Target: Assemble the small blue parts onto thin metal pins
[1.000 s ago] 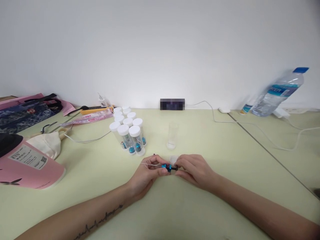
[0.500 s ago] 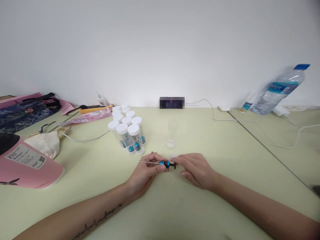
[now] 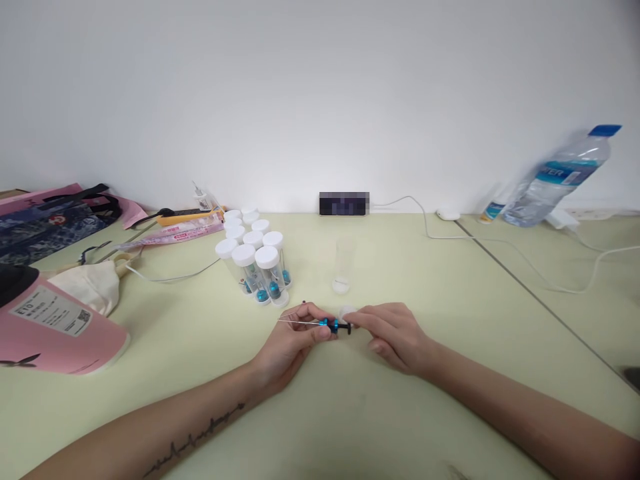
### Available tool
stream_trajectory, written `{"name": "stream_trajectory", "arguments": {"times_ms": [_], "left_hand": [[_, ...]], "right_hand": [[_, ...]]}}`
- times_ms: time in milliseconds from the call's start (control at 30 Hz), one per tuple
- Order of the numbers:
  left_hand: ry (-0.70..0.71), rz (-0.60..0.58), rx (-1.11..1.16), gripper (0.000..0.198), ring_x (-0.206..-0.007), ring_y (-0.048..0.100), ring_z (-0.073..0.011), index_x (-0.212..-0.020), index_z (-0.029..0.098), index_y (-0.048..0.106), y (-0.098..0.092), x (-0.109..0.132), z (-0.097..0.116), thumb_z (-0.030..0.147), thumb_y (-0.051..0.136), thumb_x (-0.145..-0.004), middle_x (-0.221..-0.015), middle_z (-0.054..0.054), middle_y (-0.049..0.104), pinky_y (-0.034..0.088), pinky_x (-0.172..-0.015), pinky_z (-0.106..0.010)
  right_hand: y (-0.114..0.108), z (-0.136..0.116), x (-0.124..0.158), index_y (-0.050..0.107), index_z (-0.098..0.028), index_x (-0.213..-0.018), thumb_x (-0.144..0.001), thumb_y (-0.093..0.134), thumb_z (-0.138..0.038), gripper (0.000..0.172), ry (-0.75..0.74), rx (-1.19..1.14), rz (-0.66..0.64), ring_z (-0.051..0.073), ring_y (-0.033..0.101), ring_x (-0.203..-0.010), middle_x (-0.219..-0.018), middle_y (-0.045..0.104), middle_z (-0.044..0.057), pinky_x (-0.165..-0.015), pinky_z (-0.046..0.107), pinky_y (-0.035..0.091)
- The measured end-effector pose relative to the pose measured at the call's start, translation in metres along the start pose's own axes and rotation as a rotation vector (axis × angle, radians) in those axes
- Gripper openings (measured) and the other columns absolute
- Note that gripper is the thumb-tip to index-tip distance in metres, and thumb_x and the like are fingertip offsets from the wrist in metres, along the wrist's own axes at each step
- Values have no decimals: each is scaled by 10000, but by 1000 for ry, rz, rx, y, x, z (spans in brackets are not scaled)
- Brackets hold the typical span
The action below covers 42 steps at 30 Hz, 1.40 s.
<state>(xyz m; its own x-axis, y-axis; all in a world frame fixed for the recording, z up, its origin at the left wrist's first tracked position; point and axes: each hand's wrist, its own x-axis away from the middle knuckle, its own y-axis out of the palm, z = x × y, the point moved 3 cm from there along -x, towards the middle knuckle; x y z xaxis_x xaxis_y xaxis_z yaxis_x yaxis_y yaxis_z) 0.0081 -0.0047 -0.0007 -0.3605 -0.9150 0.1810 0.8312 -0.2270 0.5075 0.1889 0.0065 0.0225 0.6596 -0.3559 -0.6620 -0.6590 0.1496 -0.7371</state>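
Between its thumb and fingers, my left hand (image 3: 287, 343) grips a small blue tool with a black plunger (image 3: 331, 326). Thin wire prongs stick out of the tool to the left, and the plunger end points right. My right hand (image 3: 397, 337) has its fingers stretched out, holding nothing. Its index fingertip is at the black plunger end; I cannot tell whether they touch. A white cap (image 3: 346, 312) lies just behind that fingertip, partly covered. Beyond the hands an uncapped clear tube (image 3: 343, 267) stands upright on the table.
Several white-capped clear tubes (image 3: 253, 267) with blue pieces inside stand in a cluster behind my left hand. A pink cup (image 3: 65, 327) is at the left. Along the wall are a dark display (image 3: 344, 205), a white cable (image 3: 425, 227) and a leaning water bottle (image 3: 563, 177).
My right hand's thumb has drawn back slightly to the right, with the index finger still near the plunger end. My left hand keeps its hold on the blue tool, almost unmoved.
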Motion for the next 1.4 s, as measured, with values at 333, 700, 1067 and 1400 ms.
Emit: {"name": "stream_trajectory", "arguments": {"times_ms": [333, 700, 1067, 1400], "left_hand": [[-2, -11, 1, 175, -702, 612, -111, -791, 156, 635, -1, 0, -2, 168, 755, -665, -783, -21, 682, 460, -704, -237], [-6, -23, 2, 162, -702, 619, -111, -805, 148, 625, -1, 0, -1, 148, 737, -687, -775, -28, 685, 467, -699, -235], [-6, -23, 5, 148, -709, 622, -102, -802, 140, 625, 0, 0, -1, 131, 728, -696, -777, -26, 685, 470, -703, -221], [1, -19, -1, 154, -720, 623, -100, -805, 139, 621, -1, 0, -1, 124, 728, -695, -786, -22, 686, 467, -715, -219]], "right_hand": [[1, 3, 1, 519, -136, -1136, -995, 119, -407, 504, 23, -44, 16, 127, 592, -612, -733, 641, 48, -577, 231, 444], [2, 4, 2, 539, -141, -1090, -996, 150, -392, 472, 33, -68, 5, 133, 580, -599, -704, 634, 47, -563, 238, 426], [2, 5, 2, 543, -135, -1093, -998, 140, -392, 488, 50, -69, -4, 127, 591, -616, -712, 638, 47, -587, 234, 438], [2, 4, 2, 530, -149, -1139, -995, 160, -391, 465, 23, -9, -18, 121, 538, -564, -745, 632, 49, -539, 234, 394]]}}
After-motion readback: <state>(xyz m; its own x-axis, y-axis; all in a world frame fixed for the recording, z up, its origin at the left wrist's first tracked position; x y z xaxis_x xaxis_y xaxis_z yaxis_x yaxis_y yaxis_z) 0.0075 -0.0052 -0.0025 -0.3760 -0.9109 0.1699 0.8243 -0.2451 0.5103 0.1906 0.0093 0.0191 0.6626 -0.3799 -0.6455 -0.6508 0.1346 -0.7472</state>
